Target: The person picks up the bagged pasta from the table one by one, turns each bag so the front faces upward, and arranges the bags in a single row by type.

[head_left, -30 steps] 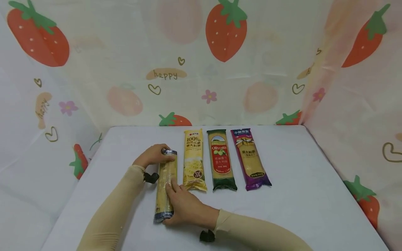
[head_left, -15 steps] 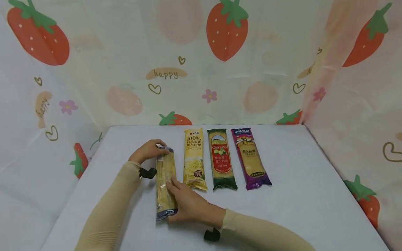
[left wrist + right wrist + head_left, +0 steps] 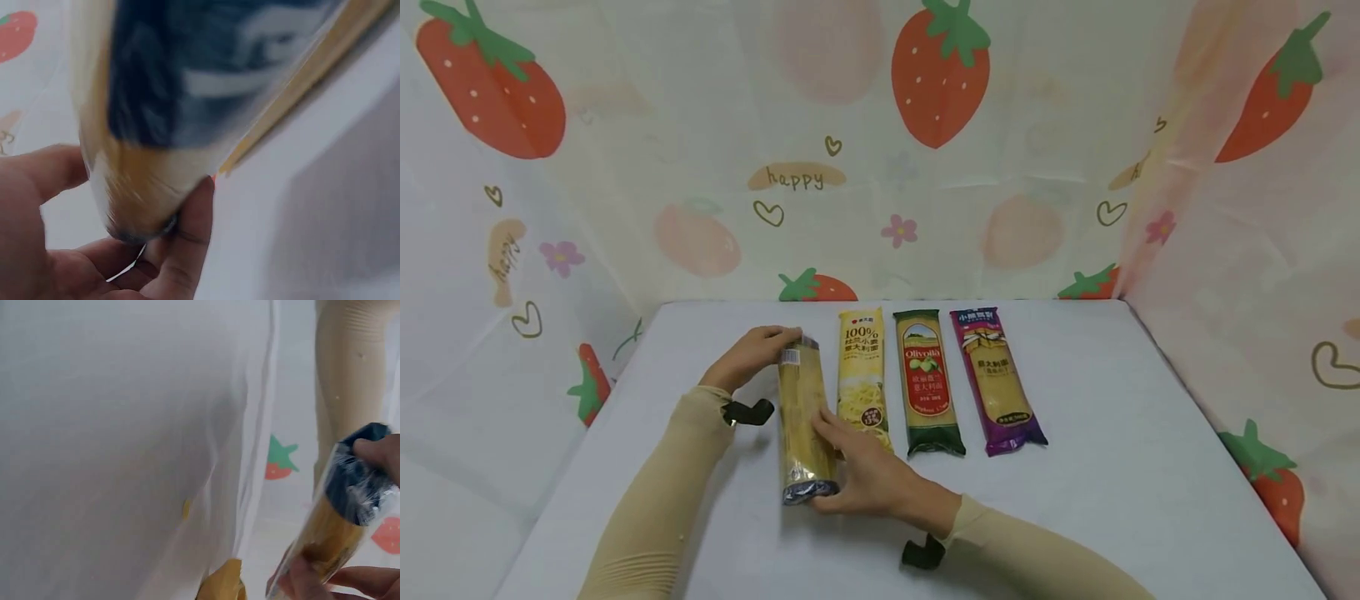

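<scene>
Both hands hold the spaghetti pack: left hand grip curls round its 12 o'clock end, right hand round the 6 o'clock end. Crinkly clear film, dark caps, long tube shape, low over the bench. Left wrist view shows only blur; yellow pack at 3 o'clock.

The left hand occupies the lower left of the left wrist view, fingers curled around the rounded end of a spaghetti packet. The packet fills the upper area above the fingers and is blurred. Its clear wrap shows a dark blue printed panel and yellow pasta strands running up and to the right. One fingertip presses the packet's underside. A white table surface lies to the right of the fingers.
</scene>
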`<state>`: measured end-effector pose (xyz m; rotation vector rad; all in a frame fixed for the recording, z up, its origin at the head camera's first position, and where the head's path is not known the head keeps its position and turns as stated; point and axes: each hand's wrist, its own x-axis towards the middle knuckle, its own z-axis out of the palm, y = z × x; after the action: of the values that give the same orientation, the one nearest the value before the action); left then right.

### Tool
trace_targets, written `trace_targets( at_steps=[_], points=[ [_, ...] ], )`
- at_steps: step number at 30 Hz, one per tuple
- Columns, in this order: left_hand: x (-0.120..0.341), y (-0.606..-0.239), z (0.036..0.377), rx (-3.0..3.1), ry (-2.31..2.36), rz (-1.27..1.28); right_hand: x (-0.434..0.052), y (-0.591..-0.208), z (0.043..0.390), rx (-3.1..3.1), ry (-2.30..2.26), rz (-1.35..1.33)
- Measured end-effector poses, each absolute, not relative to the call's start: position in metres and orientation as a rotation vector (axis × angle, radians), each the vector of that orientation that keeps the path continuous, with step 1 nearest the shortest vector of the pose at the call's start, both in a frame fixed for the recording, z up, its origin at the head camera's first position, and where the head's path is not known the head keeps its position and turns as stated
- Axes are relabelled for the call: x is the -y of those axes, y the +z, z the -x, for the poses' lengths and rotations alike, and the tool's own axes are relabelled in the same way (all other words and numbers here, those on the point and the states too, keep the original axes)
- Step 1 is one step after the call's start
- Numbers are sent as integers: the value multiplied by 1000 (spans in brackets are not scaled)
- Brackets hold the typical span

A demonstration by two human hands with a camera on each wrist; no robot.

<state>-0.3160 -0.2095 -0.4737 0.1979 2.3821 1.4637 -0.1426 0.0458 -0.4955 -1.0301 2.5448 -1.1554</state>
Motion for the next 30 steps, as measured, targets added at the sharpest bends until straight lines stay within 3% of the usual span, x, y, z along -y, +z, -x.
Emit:
trace_targets(
  at_steps=[9,18,30],
  points=[
    [213,-483,319,-1974,1958,-197,-57,-496,143,-2354,-1508,948],
    [222,-491,318,-1959,1828,-459,-63,-496,143,-2104,-1790,821],
    [218,-489,316,-1871,1835,-287,-67,-495,146,-1714,-2084,820]
  ],
)
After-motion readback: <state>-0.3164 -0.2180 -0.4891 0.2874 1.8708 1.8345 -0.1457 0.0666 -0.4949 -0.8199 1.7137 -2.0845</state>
